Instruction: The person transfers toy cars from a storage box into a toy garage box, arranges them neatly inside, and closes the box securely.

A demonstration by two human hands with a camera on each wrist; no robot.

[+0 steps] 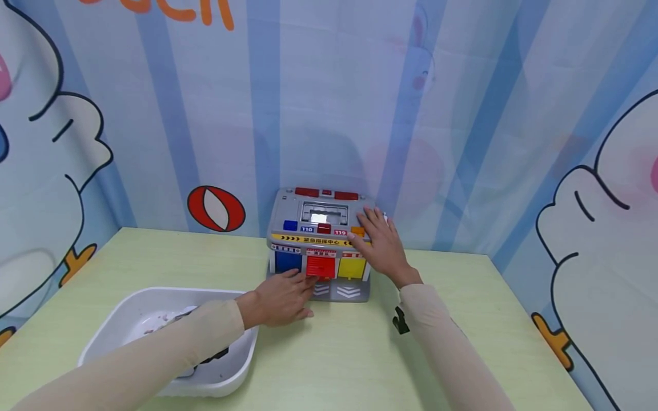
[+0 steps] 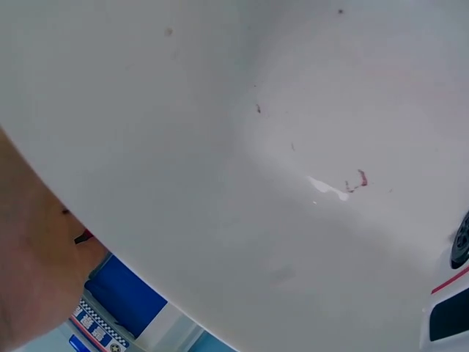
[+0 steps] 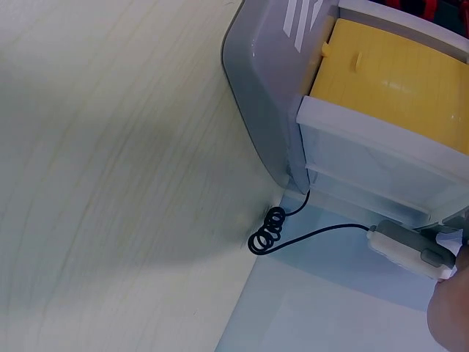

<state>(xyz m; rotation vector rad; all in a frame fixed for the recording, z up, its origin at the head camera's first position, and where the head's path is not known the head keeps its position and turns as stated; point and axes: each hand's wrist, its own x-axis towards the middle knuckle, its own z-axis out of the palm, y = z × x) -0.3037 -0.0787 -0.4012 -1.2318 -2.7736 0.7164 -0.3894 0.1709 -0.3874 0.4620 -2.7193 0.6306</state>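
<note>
A grey toy emergency station (image 1: 280, 214) with blue, red and yellow garage doors stands at the back of the table. My left hand (image 1: 283, 299) reaches to its front, fingers extended, fingertips at the lower edge of the red door (image 1: 320, 265). My right hand (image 1: 382, 246) rests with spread fingers on the station's right top edge, beside the orange button (image 1: 357, 232). The yellow door (image 3: 396, 81) is down in the right wrist view. Part of the blue door (image 2: 128, 297) shows beyond the basin rim in the left wrist view.
A white basin (image 1: 247, 357) sits at the left under my left forearm. In it lies a white toy car (image 2: 451, 323), mostly out of frame. A handset (image 3: 410, 249) on a coiled black cord (image 3: 267, 231) hangs by the station's right side. A patterned curtain (image 1: 329, 114) stands behind.
</note>
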